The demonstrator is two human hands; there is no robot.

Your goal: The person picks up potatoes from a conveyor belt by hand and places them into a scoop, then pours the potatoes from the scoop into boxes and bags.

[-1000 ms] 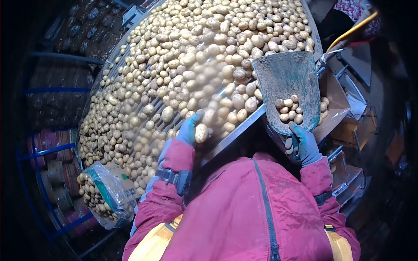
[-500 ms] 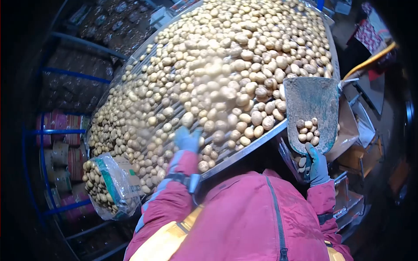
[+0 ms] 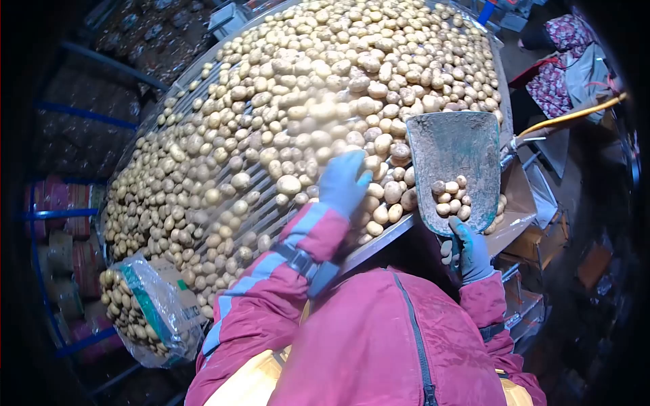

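In a blue-grey glove, my left hand [image 3: 340,184] reaches over the potatoes [image 3: 291,184] near the front edge of the slatted table. Its thumb stands apart from the fingers, and I see nothing held in it; the fingertips are against the potatoes. My right hand [image 3: 472,254], also gloved, is wrapped round the handle of a worn green scoop [image 3: 455,149]. Several small potatoes [image 3: 452,197] lie in the scoop's lower part, close to the handle. The scoop's mouth points away from me, over the table's right front edge.
Potatoes cover most of the slatted table [image 3: 263,177], whose metal rim [image 3: 376,245] runs in front of me. A plastic-lined carton [image 3: 177,312] of potatoes stands at the left. On the right are a cardboard box [image 3: 518,203], a yellow hose [image 3: 575,120] and another person's patterned sleeve [image 3: 550,86].
My left hand has moved right and forward over the potatoes, closer to the scoop. My right hand still holds the scoop with potatoes in it. The whole view has shifted somewhat.
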